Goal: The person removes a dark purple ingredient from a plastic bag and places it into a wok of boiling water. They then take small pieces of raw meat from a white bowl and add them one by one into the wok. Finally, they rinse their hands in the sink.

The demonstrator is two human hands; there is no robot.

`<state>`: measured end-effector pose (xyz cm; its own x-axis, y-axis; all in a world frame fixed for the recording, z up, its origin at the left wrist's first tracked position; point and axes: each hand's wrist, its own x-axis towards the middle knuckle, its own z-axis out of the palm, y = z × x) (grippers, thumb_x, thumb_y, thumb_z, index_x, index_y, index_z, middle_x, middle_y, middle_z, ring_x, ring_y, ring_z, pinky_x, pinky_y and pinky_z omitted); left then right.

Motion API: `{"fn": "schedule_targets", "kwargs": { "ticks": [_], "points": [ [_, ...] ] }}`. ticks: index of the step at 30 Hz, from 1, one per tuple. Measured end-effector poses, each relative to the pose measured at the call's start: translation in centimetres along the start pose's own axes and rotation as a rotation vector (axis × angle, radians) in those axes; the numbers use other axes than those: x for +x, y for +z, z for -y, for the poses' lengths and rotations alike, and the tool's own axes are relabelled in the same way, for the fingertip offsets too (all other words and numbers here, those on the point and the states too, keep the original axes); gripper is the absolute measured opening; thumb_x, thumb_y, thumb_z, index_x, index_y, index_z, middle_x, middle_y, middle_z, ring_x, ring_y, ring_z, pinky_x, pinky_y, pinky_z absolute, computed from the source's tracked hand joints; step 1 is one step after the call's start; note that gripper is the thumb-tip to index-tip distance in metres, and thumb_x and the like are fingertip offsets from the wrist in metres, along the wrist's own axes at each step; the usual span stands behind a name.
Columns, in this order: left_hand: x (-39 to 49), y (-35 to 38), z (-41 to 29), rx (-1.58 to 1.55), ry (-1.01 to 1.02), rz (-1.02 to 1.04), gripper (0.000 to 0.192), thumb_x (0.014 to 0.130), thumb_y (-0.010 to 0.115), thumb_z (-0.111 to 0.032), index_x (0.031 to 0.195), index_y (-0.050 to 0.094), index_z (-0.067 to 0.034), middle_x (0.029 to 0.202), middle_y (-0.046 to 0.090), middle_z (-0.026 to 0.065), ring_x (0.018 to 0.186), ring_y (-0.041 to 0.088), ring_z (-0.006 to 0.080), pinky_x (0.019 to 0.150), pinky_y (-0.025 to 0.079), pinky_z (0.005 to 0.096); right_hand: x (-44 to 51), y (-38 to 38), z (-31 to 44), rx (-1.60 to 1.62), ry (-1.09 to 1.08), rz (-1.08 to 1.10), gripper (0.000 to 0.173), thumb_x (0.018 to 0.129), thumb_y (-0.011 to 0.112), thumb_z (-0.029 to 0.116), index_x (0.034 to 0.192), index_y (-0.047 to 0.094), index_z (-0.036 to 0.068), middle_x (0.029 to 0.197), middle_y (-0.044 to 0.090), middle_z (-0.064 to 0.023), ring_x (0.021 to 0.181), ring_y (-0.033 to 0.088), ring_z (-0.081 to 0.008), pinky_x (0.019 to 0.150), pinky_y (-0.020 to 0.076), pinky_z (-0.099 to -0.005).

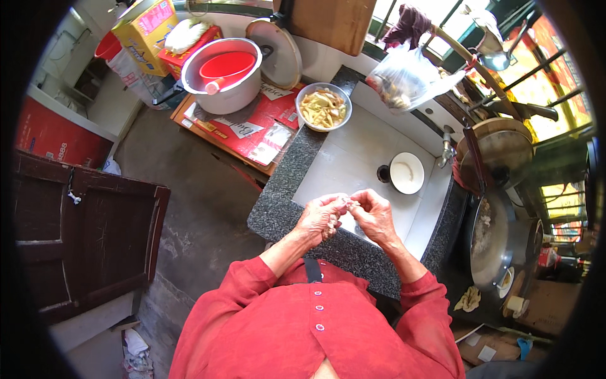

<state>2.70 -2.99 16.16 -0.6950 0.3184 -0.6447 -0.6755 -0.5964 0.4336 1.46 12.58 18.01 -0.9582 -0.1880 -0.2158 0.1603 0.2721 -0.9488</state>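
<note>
Both my hands meet over the near edge of the tiled sink point(360, 151). My left hand point(319, 220) holds a small, pale pinkish piece of food point(349, 203) at its fingertips. A brownish, lumpy clump point(331, 226) is tucked under its curled fingers; I cannot tell what food either one is. The fingertips of my right hand point(377, 218) pinch the pale piece from the other side. Beyond my right hand, a white bowl point(408, 174) stands in the sink beside the dark drain hole point(383, 174).
A metal bowl of cut yellow food point(323, 108) sits at the sink's far left corner. Left of it, a large pot point(227, 97) holds a red plastic basin point(232, 66). A tap point(446, 149) juts out at the right, near a wok point(490, 241). A filled plastic bag point(402, 78) hangs above.
</note>
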Motion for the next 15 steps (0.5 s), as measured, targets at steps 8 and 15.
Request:
{"fn": "schedule_targets", "kwargs": {
  "ticks": [8,15],
  "points": [
    [-0.17,-0.4,-0.09,-0.062,0.029,0.047,0.015,0.087,0.06,-0.014,0.098,0.062,-0.005,0.067,0.056,0.0019,0.046,0.049,0.0071,0.033,0.035,0.0183,-0.44,-0.75,0.04,0.217,0.007,0.084,0.03,0.083,0.064,0.008,0.109,0.054,-0.004,0.09,0.064,-0.0057,0.081,0.06,-0.0101,0.072,0.0494,-0.0228],
    [-0.82,-0.67,0.37,0.011,0.186,0.057,0.013,0.085,0.064,-0.011,0.095,0.063,-0.004,0.071,0.058,-0.0007,0.051,0.05,0.0049,0.042,0.04,0.0186,-0.41,0.08,0.56,0.21,0.151,0.086,0.031,0.084,0.068,0.023,0.101,0.059,-0.002,0.082,0.064,-0.0051,0.069,0.058,-0.009,0.057,0.0485,-0.0221]
  ]
}}
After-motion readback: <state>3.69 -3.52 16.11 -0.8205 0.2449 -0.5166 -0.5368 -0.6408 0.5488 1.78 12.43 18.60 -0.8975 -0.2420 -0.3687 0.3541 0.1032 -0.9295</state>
